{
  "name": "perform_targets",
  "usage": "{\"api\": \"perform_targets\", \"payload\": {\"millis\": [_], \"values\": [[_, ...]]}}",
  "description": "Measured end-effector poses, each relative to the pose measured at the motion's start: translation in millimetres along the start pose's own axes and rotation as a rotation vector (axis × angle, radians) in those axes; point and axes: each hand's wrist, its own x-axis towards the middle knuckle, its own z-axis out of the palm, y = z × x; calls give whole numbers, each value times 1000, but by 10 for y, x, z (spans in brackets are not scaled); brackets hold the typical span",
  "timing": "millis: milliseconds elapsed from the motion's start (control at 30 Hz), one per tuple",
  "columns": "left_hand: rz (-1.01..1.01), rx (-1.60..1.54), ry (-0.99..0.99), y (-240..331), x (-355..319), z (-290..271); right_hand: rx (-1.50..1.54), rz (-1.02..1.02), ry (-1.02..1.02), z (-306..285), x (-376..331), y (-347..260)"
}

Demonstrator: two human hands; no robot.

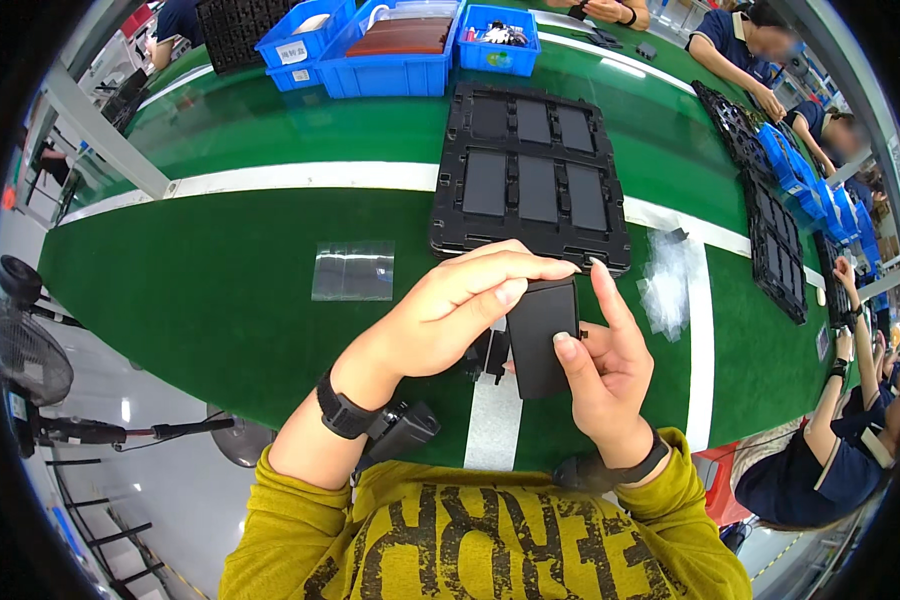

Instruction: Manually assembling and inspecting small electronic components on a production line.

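Green surface [220, 290] ahead, black tray [530, 175] toward its far edge. I've got the flat black module [540, 335] above the near edge, right hand [605, 375] clamped on it, left hand [450, 315] pinching its top. Inspection, I'd judge; next needs a steady turn.

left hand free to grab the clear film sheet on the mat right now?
Probably not at once: the left hand is pinching the top of the black flat part that the right hand also holds. The clear film sheet lies just beyond it, with bare green mat between.
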Motion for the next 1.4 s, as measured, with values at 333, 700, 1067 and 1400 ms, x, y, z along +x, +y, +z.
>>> {"api": "perform_targets", "payload": {"millis": [333,700,1067,1400], "values": [[137,222,-58,-34,22,-32,-131,-151,-16,-58,-11,57],[177,223,-41,-104,27,2,-143,-195,41,2,-21,99],[103,8,51,-53,12,50,-307,-308,-3,-35,-6,100],[-400,-388,86,-17,3,-69,-563,-412,-57,-21,71,26]]}}
